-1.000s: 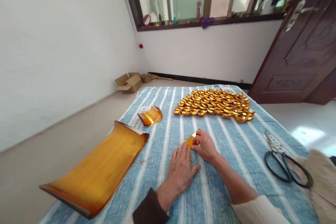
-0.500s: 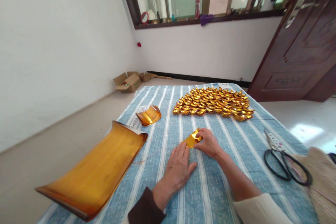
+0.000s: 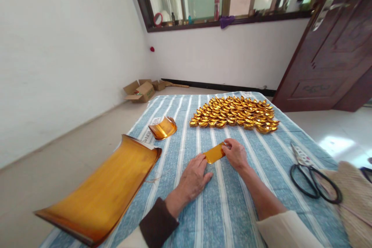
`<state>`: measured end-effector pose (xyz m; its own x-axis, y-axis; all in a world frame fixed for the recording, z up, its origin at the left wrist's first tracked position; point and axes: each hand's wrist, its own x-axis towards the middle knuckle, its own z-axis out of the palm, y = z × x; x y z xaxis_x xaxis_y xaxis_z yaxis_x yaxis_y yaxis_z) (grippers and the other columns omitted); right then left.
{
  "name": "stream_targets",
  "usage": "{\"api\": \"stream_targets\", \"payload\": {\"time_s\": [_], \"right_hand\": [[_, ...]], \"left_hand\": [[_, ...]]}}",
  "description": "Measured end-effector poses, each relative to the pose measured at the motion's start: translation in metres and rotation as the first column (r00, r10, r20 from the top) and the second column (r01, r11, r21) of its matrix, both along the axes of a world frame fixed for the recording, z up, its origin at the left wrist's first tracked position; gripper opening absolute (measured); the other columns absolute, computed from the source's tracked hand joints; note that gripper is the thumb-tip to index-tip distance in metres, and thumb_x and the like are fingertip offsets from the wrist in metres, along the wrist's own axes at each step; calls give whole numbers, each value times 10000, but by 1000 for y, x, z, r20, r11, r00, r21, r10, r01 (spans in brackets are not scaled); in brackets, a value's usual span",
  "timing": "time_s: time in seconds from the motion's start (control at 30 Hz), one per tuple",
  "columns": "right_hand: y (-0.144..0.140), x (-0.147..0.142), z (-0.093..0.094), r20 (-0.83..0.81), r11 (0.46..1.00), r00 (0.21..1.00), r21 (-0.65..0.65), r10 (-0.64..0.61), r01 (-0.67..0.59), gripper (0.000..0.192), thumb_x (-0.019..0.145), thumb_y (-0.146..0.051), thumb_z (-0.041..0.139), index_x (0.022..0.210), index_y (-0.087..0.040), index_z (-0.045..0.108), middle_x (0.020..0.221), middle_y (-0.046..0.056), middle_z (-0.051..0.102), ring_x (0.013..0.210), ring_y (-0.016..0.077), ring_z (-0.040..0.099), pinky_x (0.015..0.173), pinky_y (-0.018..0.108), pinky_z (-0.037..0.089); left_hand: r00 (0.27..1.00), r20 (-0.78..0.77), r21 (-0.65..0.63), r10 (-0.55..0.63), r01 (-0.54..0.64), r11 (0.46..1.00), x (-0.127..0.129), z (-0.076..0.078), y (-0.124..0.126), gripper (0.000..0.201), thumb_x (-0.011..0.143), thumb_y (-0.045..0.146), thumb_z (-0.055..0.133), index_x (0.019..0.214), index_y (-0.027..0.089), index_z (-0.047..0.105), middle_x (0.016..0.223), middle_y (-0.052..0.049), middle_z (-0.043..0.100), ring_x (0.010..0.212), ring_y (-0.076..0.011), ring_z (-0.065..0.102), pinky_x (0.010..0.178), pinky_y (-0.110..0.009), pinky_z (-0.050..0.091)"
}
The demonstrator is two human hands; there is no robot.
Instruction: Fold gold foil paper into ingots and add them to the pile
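A small rectangle of gold foil paper (image 3: 215, 154) lies on the striped cloth between my two hands. My left hand (image 3: 192, 176) rests flat, its fingertips pressing the paper's left end and its thumb held apart. Pinched between the thumb and fingers of my right hand (image 3: 235, 152) is the paper's right end. Beyond them several rows of folded gold paper ingots (image 3: 232, 112) are packed together. A curled stack of small gold sheets (image 3: 163, 128) sits to the left, and a large stack of gold sheets (image 3: 101, 190) lies nearer me.
Black-handled scissors (image 3: 314, 180) lie on the blue striped cloth (image 3: 186, 209) at the right, beside a beige knitted item (image 3: 354, 197). Cardboard boxes (image 3: 141, 91) stand on the floor past the far left corner. A brown door (image 3: 316, 66) is at the right.
The paper's right end now lies flatter and more of its surface shows. My right hand has moved slightly right, away from the left. My left hand stays on its end.
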<state>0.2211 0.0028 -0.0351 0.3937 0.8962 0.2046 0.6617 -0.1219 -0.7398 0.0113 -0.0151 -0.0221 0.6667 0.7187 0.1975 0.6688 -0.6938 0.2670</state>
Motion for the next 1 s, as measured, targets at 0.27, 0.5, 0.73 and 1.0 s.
{"api": "stream_targets", "payload": {"time_s": [0.27,0.5,0.73,1.0], "right_hand": [[0,8,5,55,994,998,-105,-20,25,199,751,-220,581,899,-191,711,705,34,683,687,190,614,611,259,373],[2,17,6,82,991,995,-124,55,-45,129,726,-243,596,753,-206,717,662,13,654,657,168,586,596,245,358],[-1,16,9,59,977,986,-153,158,-148,123,694,-233,618,737,-193,726,602,-6,606,576,139,533,549,232,331],[-5,5,15,13,957,975,-191,224,-217,139,694,-245,620,758,-182,725,555,-23,567,540,130,498,518,228,308]], "left_hand": [[995,89,-21,-53,55,998,3,7,24,166,870,211,572,1026,156,583,1235,-145,604,1239,-256,529,1073,-439,425],[994,105,25,-6,4,1000,6,3,28,190,837,162,560,1026,185,572,1274,-138,576,1272,-267,499,1081,-467,419],[991,97,98,92,-101,990,7,8,35,207,821,110,544,1009,185,591,1217,-115,593,1189,-269,536,1032,-471,454],[995,61,105,78,-85,991,18,9,45,227,909,113,429,929,162,650,1039,-99,665,1016,-233,593,906,-389,497]]}}
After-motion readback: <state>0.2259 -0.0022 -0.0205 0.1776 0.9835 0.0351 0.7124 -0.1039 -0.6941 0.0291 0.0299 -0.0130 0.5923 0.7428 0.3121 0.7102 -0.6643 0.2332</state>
